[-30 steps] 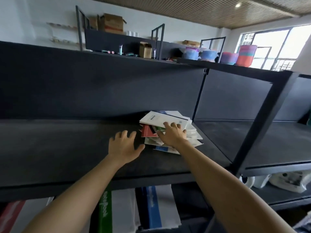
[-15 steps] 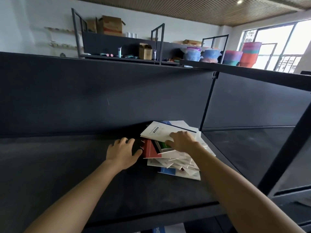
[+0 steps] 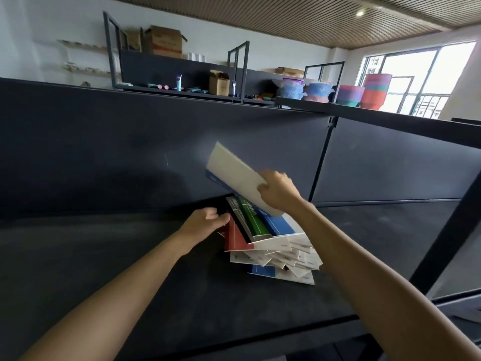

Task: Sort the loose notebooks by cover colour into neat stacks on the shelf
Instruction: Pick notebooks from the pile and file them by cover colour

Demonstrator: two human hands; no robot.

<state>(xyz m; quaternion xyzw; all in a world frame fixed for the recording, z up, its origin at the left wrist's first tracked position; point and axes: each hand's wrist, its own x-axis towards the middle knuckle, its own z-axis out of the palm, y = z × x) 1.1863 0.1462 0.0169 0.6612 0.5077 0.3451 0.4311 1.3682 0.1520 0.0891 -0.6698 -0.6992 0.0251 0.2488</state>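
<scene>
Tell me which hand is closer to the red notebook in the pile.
Left. The left hand is right beside the red notebook, at its left edge; the right hand is above the pile, holding a white notebook raised.

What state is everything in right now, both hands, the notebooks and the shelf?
right hand, holds the white notebook by its near edge
white notebook, raised and tilted over the pile
left hand, fingers curled at the pile's left edge, hold unclear
pile, loose, fanned out, unsorted
red notebook, lying in the pile, uncovered
green notebook, lying in the pile, uncovered
shelf, carries the pile
</scene>
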